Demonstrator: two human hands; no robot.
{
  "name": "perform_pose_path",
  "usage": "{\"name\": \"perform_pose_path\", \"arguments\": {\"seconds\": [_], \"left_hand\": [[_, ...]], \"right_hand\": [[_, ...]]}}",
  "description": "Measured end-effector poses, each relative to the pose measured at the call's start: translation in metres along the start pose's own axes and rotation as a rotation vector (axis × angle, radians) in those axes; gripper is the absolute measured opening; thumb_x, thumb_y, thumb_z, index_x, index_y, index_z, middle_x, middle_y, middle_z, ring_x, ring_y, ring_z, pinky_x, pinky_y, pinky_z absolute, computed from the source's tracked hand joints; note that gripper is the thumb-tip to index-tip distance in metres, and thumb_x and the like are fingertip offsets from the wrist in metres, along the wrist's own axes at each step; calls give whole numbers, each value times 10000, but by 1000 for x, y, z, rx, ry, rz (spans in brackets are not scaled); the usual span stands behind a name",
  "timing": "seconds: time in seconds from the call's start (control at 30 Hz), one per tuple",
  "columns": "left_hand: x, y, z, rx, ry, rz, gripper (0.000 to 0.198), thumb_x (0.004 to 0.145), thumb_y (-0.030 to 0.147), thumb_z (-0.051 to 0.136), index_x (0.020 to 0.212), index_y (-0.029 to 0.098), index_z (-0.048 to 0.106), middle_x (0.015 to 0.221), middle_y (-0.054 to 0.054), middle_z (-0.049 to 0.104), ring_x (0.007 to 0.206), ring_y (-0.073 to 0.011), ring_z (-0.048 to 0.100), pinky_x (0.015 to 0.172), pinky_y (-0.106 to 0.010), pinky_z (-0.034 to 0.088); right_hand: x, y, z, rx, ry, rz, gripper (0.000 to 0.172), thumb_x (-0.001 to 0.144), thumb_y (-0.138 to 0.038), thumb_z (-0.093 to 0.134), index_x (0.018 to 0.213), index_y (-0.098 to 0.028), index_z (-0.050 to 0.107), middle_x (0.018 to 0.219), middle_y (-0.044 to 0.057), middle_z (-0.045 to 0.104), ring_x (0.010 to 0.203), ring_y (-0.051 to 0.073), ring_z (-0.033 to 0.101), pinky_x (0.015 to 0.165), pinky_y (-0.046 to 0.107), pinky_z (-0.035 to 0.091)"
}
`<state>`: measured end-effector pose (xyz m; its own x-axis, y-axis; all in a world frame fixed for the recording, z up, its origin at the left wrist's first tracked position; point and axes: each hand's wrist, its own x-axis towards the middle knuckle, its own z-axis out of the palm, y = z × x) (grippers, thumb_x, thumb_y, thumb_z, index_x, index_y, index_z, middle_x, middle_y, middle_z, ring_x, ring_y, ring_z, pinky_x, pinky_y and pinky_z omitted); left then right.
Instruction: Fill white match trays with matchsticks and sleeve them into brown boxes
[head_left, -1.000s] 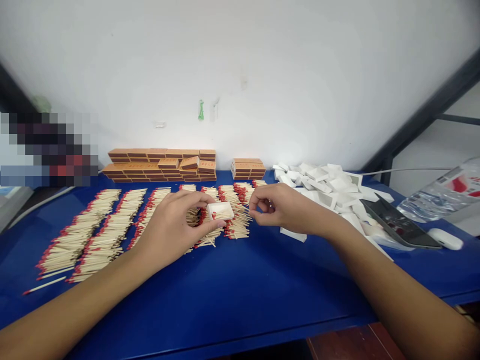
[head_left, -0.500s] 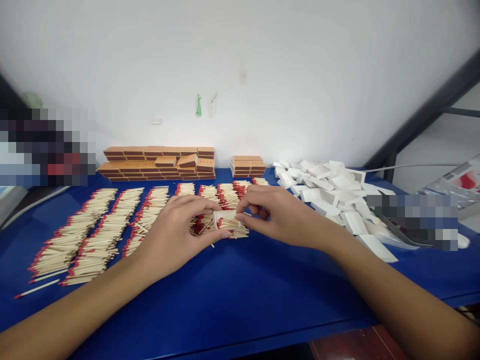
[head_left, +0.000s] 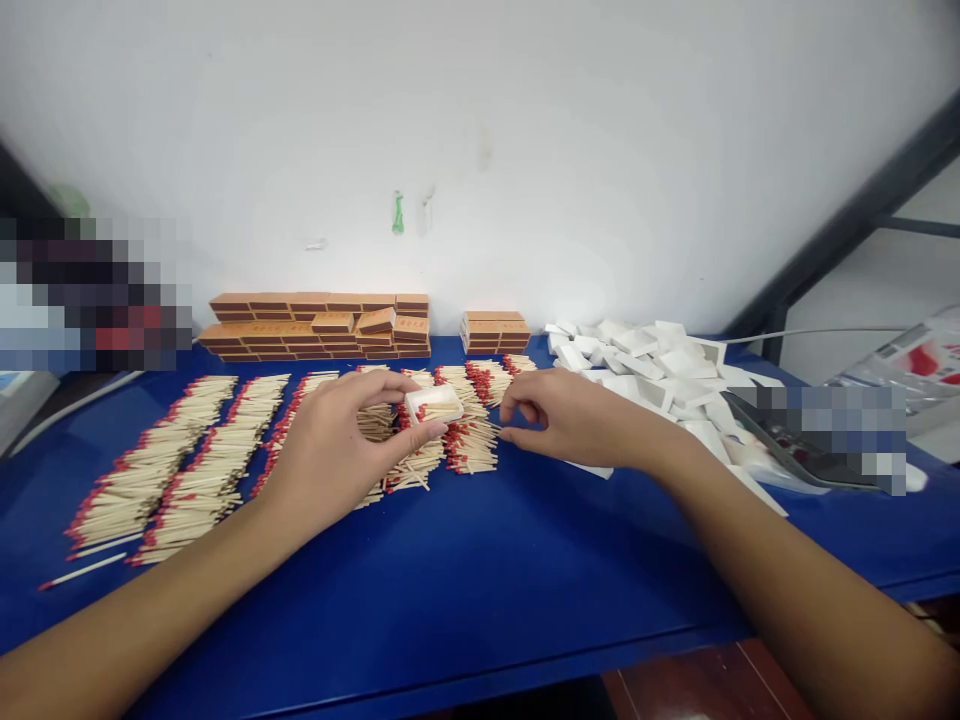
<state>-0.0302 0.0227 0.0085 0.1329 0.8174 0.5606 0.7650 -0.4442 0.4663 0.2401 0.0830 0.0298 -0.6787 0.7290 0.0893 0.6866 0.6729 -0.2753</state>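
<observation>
My left hand (head_left: 356, 425) is closed on a small white matchbox tray (head_left: 433, 404), thumb along its near side and fingers at its far left. A few red-headed matches lie inside the tray. To the right, my right hand (head_left: 574, 418) is beside a pile of matches (head_left: 472, 447), its thumb and forefinger a little apart and the other fingers curled. Nothing shows between those fingertips. Under and behind the tray run more rows of matches, partly hidden by my left hand.
Two long match rows (head_left: 199, 465) lie at the left, with one loose match (head_left: 82, 571) in front. Orange-brown matchboxes (head_left: 315, 328) and a smaller stack (head_left: 495, 332) stand along the wall. White empty trays (head_left: 660, 365) are heaped at the right on the blue table (head_left: 465, 590).
My left hand has moved the tray slightly left and up. My right hand has come away from the tray, shifting right, and its thumb and forefinger have parted.
</observation>
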Motion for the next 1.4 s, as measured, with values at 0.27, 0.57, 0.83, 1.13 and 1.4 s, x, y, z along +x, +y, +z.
{"name": "perform_pose_path", "arguments": {"seconds": [0.27, 0.57, 0.83, 1.13, 1.4], "left_hand": [[-1, 0, 1, 13, -25, 37, 361, 853, 553, 789, 1059, 263, 728, 1068, -10, 794, 970, -241, 729, 859, -366, 568], [-1, -5, 4, 46, -47, 53, 385, 844, 568, 790, 1069, 261, 727, 1084, -20, 796, 990, -259, 732, 859, -379, 545], [-4, -6, 7, 48, -87, 175, 357, 869, 513, 788, 1097, 246, 724, 1055, -32, 787, 993, -260, 713, 927, -415, 509], [-5, 1, 7, -17, -137, 162, 367, 846, 513, 806, 1109, 264, 746, 1062, -33, 781, 1010, -264, 707, 926, -399, 514], [-5, 2, 5, -39, -93, 173, 338, 861, 490, 804, 1078, 248, 711, 1046, 1, 779, 966, -219, 714, 925, -368, 506]], "right_hand": [[3, 7, 12, 58, -63, -24, 105, 863, -197, 619, 759, -201, 604, 681, -12, 577, 627, 132, 468, 594, 284, 318], [2, 1, 2, 79, -45, 14, 118, 900, -232, 618, 787, -199, 620, 677, -18, 579, 612, 127, 479, 586, 284, 314], [0, -17, 1, 113, 108, -151, 97, 923, -216, 613, 834, -192, 642, 711, -19, 566, 636, 126, 481, 623, 277, 329], [-3, -28, 8, 141, 175, -219, 105, 954, -216, 604, 897, -201, 691, 712, -18, 583, 662, 131, 497, 636, 279, 329], [-2, -25, 7, 217, 190, -228, 96, 959, -232, 629, 899, -207, 700, 680, -31, 539, 633, 122, 480, 605, 267, 329]]}}
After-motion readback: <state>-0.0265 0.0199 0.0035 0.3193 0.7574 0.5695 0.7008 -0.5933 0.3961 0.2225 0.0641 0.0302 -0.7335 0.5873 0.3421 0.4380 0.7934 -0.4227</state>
